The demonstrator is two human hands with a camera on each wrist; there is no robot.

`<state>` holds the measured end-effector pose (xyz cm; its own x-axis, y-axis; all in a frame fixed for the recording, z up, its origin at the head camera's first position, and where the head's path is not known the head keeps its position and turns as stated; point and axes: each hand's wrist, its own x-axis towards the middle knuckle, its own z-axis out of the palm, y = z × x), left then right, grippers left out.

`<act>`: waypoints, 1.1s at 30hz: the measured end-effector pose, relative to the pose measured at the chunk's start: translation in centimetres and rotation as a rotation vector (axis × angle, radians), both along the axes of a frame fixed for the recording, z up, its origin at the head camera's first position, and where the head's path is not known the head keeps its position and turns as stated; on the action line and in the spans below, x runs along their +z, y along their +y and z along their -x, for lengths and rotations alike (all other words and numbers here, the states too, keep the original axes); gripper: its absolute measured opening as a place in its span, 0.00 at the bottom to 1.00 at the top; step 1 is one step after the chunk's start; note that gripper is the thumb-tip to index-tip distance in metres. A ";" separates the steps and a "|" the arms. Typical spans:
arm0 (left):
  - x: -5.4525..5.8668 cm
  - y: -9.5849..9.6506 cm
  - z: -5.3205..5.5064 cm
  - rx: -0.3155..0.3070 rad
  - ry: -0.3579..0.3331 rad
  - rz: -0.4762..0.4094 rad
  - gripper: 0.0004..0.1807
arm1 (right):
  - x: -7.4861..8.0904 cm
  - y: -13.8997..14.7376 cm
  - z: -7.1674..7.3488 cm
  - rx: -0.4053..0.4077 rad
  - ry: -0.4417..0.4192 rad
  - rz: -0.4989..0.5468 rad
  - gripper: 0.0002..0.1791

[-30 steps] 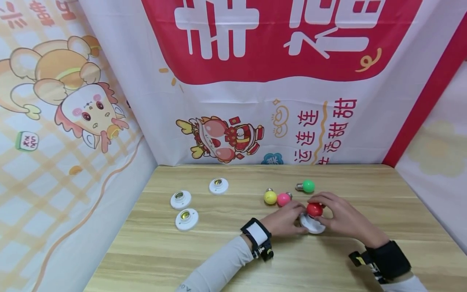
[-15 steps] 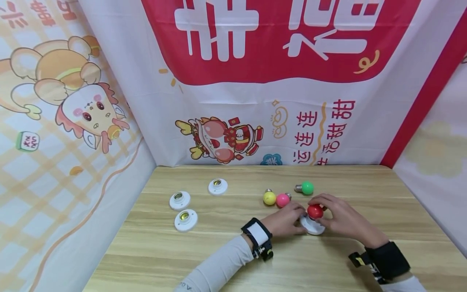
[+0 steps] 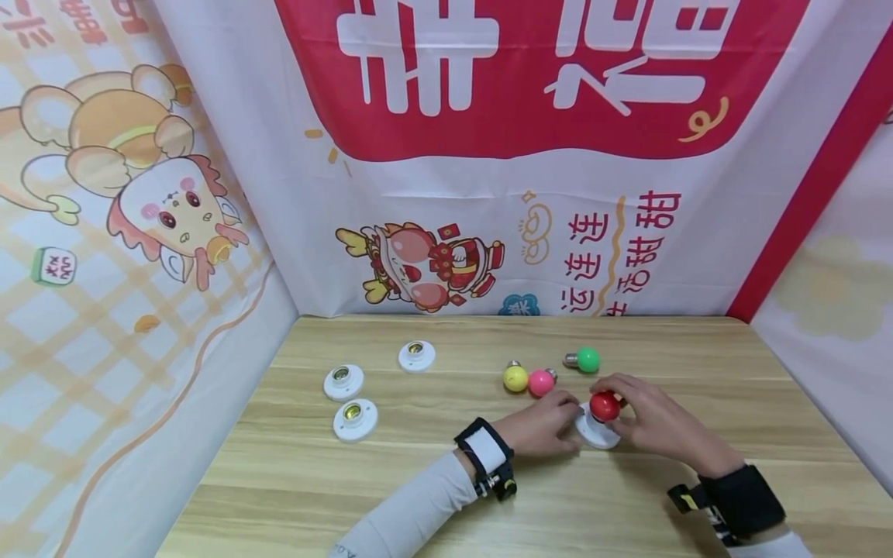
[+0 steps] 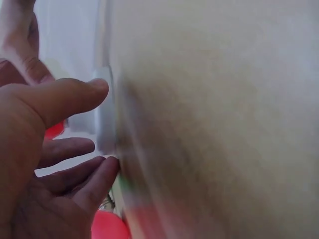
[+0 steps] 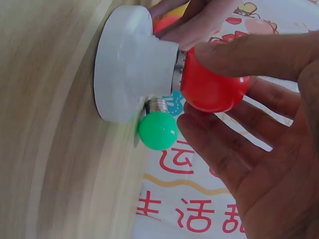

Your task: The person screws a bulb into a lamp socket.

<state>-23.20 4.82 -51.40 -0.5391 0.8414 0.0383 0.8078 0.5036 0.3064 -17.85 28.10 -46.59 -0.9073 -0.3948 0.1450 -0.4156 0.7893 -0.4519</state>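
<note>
A red light bulb stands in the socket of a round white lamp holder on the wooden table. My right hand holds the bulb from the right. In the right wrist view, the thumb lies along the red globe with the fingers curving beneath it. A narrow metal band of the bulb's base shows above the white socket. My left hand is at the holder's left side, thumb and fingers spread apart. Its fingertips are close to the holder's edge in the left wrist view.
Behind the hands lie a yellow bulb, a pink bulb and a green bulb. Three more white lamp holders stand at the left: one farther back, one in the middle, one nearer. Printed cloth hangs behind the table.
My left hand has drawn slightly left, off the lamp holder's edge, and its fingers have loosened. My right hand stays at the red bulb.
</note>
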 end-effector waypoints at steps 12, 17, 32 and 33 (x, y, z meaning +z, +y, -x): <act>1.2 -6.7 -0.2 0.107 -0.130 -0.124 0.28 | 1.0 1.3 0.3 -0.030 0.028 -0.040 0.36; 2.0 -11.0 -0.4 0.173 -0.128 -0.207 0.24 | 0.7 2.0 1.4 -0.030 0.044 -0.005 0.34; 3.4 -21.9 -1.3 0.395 -0.012 -0.413 0.21 | -0.7 3.3 6.2 -0.094 0.017 0.023 0.29; 3.4 -22.4 -1.3 0.409 0.000 -0.420 0.21 | -0.9 3.3 6.5 -0.093 0.011 0.027 0.30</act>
<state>-21.88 -17.62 -47.97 -0.8169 0.4776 0.3235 0.5732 0.6095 0.5476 -24.35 31.42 -47.45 -0.9383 -0.3043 0.1644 -0.3458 0.8125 -0.4693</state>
